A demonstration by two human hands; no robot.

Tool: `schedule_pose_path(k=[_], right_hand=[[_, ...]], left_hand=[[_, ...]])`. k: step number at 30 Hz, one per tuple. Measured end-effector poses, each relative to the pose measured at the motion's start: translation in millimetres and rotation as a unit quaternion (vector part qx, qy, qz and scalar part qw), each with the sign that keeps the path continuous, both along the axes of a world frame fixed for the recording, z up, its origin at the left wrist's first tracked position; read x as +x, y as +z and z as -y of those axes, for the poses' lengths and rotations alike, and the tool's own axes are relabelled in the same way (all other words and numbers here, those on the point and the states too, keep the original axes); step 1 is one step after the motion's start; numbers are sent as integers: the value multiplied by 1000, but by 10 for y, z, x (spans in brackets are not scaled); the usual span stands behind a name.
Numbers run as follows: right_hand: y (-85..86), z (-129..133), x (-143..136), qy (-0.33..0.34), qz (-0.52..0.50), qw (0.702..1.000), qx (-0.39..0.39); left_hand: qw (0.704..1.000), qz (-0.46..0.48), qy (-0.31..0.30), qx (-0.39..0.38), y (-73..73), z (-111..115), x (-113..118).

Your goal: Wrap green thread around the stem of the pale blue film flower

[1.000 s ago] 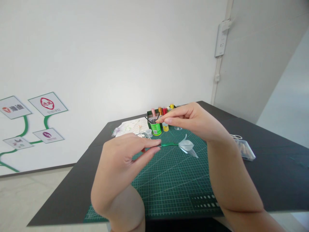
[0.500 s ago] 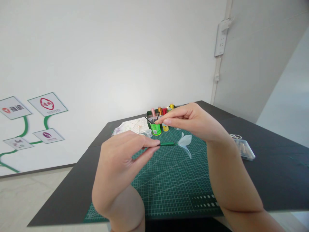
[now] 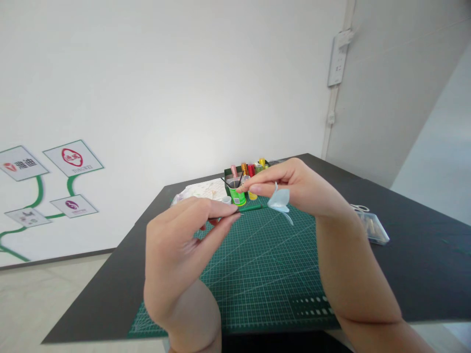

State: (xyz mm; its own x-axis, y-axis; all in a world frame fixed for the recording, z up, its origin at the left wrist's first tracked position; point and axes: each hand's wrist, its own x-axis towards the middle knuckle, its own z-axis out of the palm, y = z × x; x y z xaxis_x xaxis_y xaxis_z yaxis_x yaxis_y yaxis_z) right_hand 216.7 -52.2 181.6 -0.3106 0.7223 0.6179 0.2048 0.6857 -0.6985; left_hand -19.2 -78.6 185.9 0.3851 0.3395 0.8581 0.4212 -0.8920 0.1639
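The fingers of the person's left hand (image 3: 184, 240) pinch a thin, green-wrapped stem (image 3: 253, 208), which points rightward from the fingertips. At its far end, the flower with pale blue, translucent petals (image 3: 278, 200) overlaps the right hand (image 3: 294, 189) in view; contact cannot be told. The right thumb and forefinger come close together, beyond the stem; whether they grip anything cannot be told. A light, steady pinch would probably serve best, rolling the stem evenly while sparing the petals from the right wrist. Past the right fingertips stands a bright green cylindrical container (image 3: 237, 196). Below both hands' fingers, a green gridded cutting mat (image 3: 265, 264) covers part of the black bench (image 3: 405, 255).
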Motion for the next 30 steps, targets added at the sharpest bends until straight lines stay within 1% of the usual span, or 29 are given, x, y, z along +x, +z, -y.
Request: schedule_pose_path(k=[3,6,9,15,18,20,22,24,26,28,30], right_hand=[[-8,-2,10,3,28,1000,8],[-17,8,11,11,29,999,11],[-23,3,1,20,20,1000,10],[-22,-37,-33,26,-23,999,4],[-17,-15,-40,23,-37,999,-4],[-11,17,-42,17,-59,998,-10],[-7,42,-44,0,-91,996,-9],[-9,37,-50,-36,-123,992,-10],[-21,-10,-64,-105,-148,983,-4],[-41,-83,-93,-219,-157,962,39],[-59,-147,-136,-340,-146,922,114]], left_hand=[[998,60,28,-5,-29,-59,39],[992,107,66,-28,-42,-148,98],[987,134,62,-60,-38,-231,165],[975,167,6,-148,-39,-335,246],[963,191,-66,-176,-45,-402,267],[951,205,-121,-198,-47,-459,283],[937,212,-161,-224,-48,-514,301],[925,216,-186,-251,-52,-556,320],[916,219,-203,-270,-57,-576,340],[910,219,-214,-279,-64,-574,359],[908,215,-222,-283,-69,-558,378]])
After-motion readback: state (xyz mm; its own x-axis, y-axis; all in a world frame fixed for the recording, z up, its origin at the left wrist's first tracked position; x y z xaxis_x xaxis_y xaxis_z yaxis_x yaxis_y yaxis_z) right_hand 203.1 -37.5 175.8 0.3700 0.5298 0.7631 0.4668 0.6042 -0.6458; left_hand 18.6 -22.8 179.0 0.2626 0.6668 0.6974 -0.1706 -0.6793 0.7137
